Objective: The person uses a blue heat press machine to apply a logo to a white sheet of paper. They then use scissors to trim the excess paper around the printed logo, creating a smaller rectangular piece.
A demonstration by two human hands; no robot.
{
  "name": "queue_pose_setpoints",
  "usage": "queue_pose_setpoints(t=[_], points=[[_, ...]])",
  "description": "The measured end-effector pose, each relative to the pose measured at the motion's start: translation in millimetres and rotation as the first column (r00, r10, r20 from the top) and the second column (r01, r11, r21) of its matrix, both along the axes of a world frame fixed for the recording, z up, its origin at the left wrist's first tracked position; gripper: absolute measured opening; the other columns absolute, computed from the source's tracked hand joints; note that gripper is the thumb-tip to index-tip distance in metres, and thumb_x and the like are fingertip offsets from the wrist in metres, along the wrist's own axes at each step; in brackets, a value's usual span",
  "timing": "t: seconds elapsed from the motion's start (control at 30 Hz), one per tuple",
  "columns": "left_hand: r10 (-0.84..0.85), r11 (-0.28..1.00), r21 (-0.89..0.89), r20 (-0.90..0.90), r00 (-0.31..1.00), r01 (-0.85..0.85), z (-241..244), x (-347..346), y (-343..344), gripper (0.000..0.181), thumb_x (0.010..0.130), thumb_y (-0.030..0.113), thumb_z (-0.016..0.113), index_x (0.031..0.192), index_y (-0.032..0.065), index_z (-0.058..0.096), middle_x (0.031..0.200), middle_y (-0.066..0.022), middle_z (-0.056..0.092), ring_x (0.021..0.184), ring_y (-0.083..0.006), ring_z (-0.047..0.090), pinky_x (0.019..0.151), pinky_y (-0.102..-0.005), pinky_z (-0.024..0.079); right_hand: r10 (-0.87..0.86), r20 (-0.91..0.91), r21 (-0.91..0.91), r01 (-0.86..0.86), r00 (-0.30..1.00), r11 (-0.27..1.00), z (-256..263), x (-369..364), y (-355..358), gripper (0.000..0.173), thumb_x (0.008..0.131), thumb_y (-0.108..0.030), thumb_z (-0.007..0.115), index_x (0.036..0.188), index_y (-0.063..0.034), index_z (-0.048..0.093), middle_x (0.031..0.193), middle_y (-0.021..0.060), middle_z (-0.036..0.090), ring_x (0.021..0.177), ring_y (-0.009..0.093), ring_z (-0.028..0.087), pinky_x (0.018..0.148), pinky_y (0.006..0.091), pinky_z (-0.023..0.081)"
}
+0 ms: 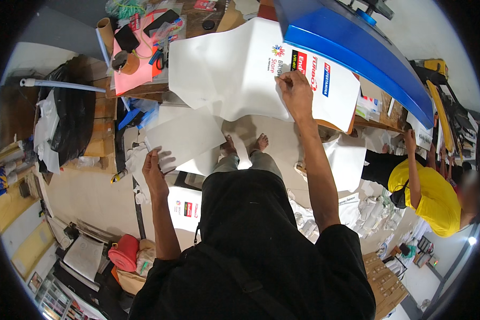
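Pinched near its lower left corner, a pale translucent sheet [188,134] hangs from my left hand [156,172], above the floor. My right hand [297,94] rests its closed fingertips on a white fabric piece [228,72], at the edge of a colored logo print [302,66]. Whether those fingers grip anything is too small to tell. The fabric lies over the bed of a press and drapes off its near edge. A blue heat press platen [356,56] covers the far right part of it.
Scissors [160,60], phones [166,22] and a cardboard tube [105,29] lie on the wooden table at left. White cloth [338,164] hangs at right. A person in a yellow shirt [424,192] stands further right. Another printed white piece [186,208] lies beside my left forearm.
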State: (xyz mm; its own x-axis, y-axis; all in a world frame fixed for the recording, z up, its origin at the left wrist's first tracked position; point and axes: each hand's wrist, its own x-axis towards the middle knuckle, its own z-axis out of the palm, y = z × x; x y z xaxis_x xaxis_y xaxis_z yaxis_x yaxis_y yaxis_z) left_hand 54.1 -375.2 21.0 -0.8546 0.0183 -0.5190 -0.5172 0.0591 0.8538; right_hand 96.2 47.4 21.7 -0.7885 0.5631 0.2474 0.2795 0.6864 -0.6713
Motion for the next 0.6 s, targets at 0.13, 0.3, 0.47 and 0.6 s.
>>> queue_pose_setpoints(t=[0.13, 0.3, 0.47, 0.6], points=[[-0.01, 1.0, -0.009, 0.033, 0.999, 0.011, -6, 3, -12, 0.032, 0.104, 0.033, 0.05, 0.122, 0.0089, 0.063, 0.102, -0.0088, 0.072, 0.085, -0.0174, 0.072, 0.064, -0.0302, 0.059, 0.028, 0.01, 0.099, -0.029, 1.0, 0.995, -6, 0, 5, 0.01, 0.085, -0.008, 0.074, 0.087, -0.0015, 0.066, 0.085, 0.0142, 0.065, 0.079, 0.033, 0.065, 0.072, 0.0435, 0.052], [0.031, 0.999, 0.027, 0.029, 0.999, -0.031, -8, 7, -10, 0.032, 0.104, 0.033, 0.052, 0.119, 0.0074, 0.064, 0.099, -0.0098, 0.072, 0.082, -0.0176, 0.072, 0.065, -0.0304, 0.059, 0.049, 0.082, 0.194, -0.065, 0.995, 0.979, 1, -4, 2, 0.009, 0.087, -0.008, 0.071, 0.087, -0.0011, 0.065, 0.085, 0.0158, 0.066, 0.081, 0.035, 0.065, 0.073, 0.0458, 0.052], [0.015, 1.0, 0.026, 0.036, 0.999, -0.016, -6, 7, 1, 0.032, 0.104, 0.032, 0.051, 0.118, 0.0066, 0.064, 0.1, -0.0089, 0.072, 0.084, -0.0177, 0.072, 0.067, -0.0298, 0.058, -0.036, 0.064, 0.261, 0.018, 0.997, 0.965, -6, 2, 5, 0.012, 0.088, -0.009, 0.069, 0.094, -0.0018, 0.061, 0.089, 0.014, 0.066, 0.088, 0.034, 0.064, 0.08, 0.0472, 0.049], [0.009, 1.0, 0.009, 0.033, 0.999, -0.009, -6, 7, 0, 0.032, 0.105, 0.032, 0.05, 0.12, 0.0064, 0.064, 0.101, -0.009, 0.072, 0.084, -0.0179, 0.072, 0.068, -0.0308, 0.058, -0.124, 0.003, 0.176, 0.122, 0.992, 0.977, -1, 17, 13, 0.011, 0.087, -0.004, 0.07, 0.095, -0.0008, 0.063, 0.089, 0.0135, 0.064, 0.085, 0.032, 0.064, 0.077, 0.0439, 0.05]])
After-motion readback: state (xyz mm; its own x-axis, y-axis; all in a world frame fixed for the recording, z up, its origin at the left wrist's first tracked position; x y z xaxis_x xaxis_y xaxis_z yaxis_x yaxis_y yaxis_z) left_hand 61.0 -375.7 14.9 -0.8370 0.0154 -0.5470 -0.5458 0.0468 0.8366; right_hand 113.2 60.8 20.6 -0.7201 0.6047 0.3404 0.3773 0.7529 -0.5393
